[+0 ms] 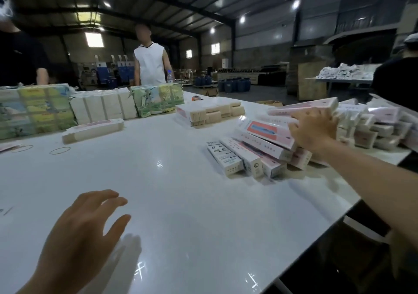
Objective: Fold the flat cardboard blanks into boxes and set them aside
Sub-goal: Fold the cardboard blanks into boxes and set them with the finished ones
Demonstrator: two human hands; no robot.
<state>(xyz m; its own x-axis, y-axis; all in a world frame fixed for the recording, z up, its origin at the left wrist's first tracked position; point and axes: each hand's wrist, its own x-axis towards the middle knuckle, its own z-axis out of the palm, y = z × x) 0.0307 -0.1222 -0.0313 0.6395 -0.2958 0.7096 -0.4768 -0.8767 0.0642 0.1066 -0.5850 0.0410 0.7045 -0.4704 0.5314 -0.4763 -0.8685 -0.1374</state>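
My right hand (314, 130) reaches far right and holds a long pink folded box (303, 108) on top of a pile of folded pink-and-white boxes (255, 151). Its fingers wrap the box's near side. My left hand (86, 228) hovers low over the white table (181, 203), fingers spread and relaxed, holding nothing. A stack of flat blanks (210, 111) lies at the table's middle back. Another bundle of flat blanks (92, 130) lies to the left.
Banded bundles of green and white printed cartons (34, 110) line the back left edge. Rubber bands (60, 150) lie on the table. More folded boxes (371, 126) are heaped far right. People stand behind the table at left, centre and right.
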